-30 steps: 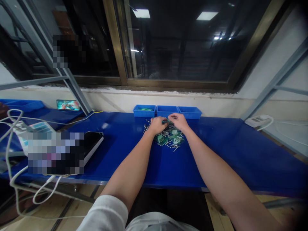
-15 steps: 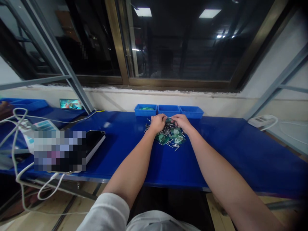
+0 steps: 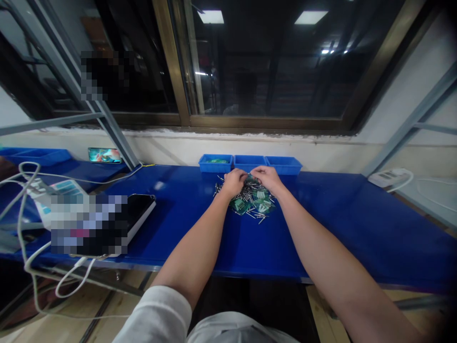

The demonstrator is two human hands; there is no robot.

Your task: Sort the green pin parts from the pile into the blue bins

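At left stands a lit phone (image 3: 104, 155). Next, 3 blue bins (image 3: 215, 167) make 1 row behind the hands. The left hand (image 3: 235, 183), fingers bent, is over metal pins (image 3: 246, 194) and green boards (image 3: 240, 206), piled on the blue table (image 3: 171, 214). The right hand (image 3: 267, 178) is just beside; whether they grip something, I cannot tell.

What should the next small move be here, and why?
Probably ease the right hand slightly toward the left hand: their fingertips face each other, a little apart, at the far side of the heaped green pieces and metal pins. Any grip is unclear.
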